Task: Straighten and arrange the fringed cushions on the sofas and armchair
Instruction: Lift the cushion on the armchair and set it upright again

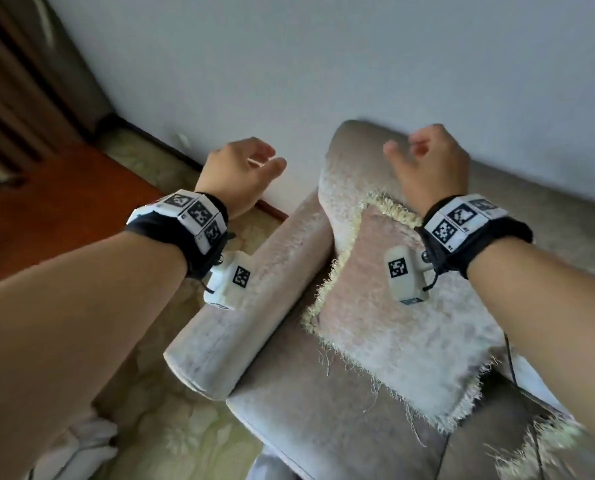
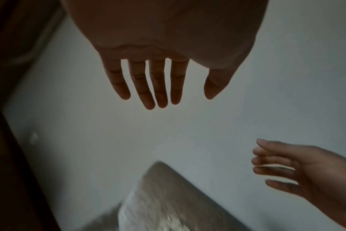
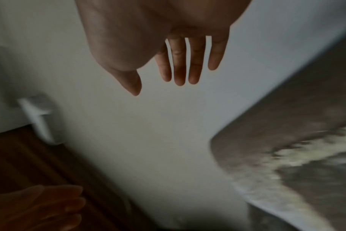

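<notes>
Hands hover bare above the sofa's end; the left hand [image 1: 237, 171] hangs beyond the armrest [image 1: 240, 313], its grip apart with fingers [image 2: 144, 87] straight and spread, holding nothing; the right hand [image 1: 427, 164] floats over the backrest [image 1: 351, 157], grip likewise apart and loose; a fringed cushion [image 1: 386, 327] leans in the seat corner against armrest and backrest; a second cushion's fringe [image 1: 545, 441] shows at the seat's near edge.

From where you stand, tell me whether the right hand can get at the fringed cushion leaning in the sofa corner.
Probably yes: the right hand hangs open just above the fringed cushion, holding nothing, with nothing between them.
</notes>
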A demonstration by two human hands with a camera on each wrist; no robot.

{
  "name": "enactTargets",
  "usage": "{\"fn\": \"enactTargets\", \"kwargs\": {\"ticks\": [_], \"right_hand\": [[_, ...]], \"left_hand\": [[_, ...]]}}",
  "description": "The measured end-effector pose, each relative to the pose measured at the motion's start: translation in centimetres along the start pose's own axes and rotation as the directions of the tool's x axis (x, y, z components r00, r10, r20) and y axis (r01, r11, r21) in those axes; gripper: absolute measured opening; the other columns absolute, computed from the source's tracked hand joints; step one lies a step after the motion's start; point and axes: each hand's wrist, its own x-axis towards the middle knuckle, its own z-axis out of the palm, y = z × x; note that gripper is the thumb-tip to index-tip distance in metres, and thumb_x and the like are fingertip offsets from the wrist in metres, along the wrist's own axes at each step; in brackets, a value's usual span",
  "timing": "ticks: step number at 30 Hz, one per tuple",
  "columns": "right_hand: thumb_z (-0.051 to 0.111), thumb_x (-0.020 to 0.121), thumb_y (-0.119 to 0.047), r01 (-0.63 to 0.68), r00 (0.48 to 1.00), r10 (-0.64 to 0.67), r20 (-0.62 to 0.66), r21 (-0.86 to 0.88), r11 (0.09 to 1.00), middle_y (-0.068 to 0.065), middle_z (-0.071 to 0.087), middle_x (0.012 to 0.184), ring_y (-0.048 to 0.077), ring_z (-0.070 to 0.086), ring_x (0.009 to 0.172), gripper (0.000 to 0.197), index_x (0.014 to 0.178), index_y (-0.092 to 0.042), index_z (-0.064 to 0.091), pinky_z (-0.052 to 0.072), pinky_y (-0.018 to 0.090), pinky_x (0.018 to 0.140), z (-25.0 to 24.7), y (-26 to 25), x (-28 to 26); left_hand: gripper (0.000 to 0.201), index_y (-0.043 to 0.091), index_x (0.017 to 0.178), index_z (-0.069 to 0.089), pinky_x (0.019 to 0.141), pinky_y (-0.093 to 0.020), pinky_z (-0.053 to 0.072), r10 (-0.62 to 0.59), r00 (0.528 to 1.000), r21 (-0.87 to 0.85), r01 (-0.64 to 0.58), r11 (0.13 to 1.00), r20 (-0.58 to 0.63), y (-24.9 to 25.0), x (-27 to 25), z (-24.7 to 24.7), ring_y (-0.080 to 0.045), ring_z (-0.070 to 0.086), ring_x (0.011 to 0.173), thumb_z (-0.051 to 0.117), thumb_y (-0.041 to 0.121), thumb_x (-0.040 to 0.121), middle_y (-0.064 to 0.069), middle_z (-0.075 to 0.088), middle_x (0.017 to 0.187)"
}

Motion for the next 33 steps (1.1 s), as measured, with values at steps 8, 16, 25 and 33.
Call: {"fn": "enactTargets", "kwargs": {"ticks": [8, 16, 25, 33], "right_hand": [[0.058, 0.077, -0.061, 0.385, 0.865, -0.443, 0.235, 0.255, 0.887, 0.005, 0.069, 0.105, 0.026, 0.063, 0.101, 0.058, 0.109, -0.013, 0.062, 0.051, 0.042, 0.091, 0.1, -23.5, -6.6], [0.059, 0.078, -0.064, 0.647, 0.457, -0.808, 0.371, 0.485, 0.588, 0.001, 0.071, 0.1, 0.023, 0.065, 0.099, 0.055, 0.11, -0.019, 0.065, 0.05, 0.035, 0.086, 1.8, -45.6, -23.9], [0.051, 0.071, -0.076, 0.795, -0.019, -0.896, 0.443, 0.55, 0.255, 0.004, 0.071, 0.104, 0.027, 0.062, 0.104, 0.055, 0.095, -0.028, 0.063, 0.049, 0.036, 0.089, 4.7, -62.9, -44.2], [0.051, 0.075, -0.078, 0.837, -0.224, -0.821, 0.526, 0.535, 0.114, 0.001, 0.068, 0.1, 0.024, 0.062, 0.098, 0.06, 0.101, -0.026, 0.064, 0.052, 0.04, 0.089, 10.9, -70.0, -54.5]], "left_hand": [[0.041, 0.029, 0.113, 0.071, 0.094, -0.037, 0.055, -0.205, 0.927, 0.175, 0.269, 0.947, -0.315, 0.3, -16.2, -20.6, -0.015, 0.066, 0.108, 0.056, 0.058, 0.089, 0.01, 0.071, 0.11], [0.034, 0.026, 0.115, 0.072, 0.084, -0.035, 0.054, -0.407, 0.722, 0.245, 0.613, 0.751, -0.559, -3.0, -35.5, -37.6, -0.024, 0.064, 0.107, 0.053, 0.048, 0.097, -0.001, 0.07, 0.115], [0.045, 0.037, 0.111, 0.07, 0.092, -0.039, 0.053, -0.541, 0.543, 0.236, 0.812, 0.534, -0.643, -10.7, -52.9, -50.1, -0.022, 0.064, 0.104, 0.052, 0.071, 0.087, 0.003, 0.071, 0.116], [0.042, 0.039, 0.112, 0.067, 0.088, -0.035, 0.05, -0.654, 0.516, 0.267, 0.854, 0.447, -0.554, -20.1, -58.6, -56.0, -0.017, 0.061, 0.104, 0.053, 0.071, 0.087, 0.008, 0.069, 0.115]]}}
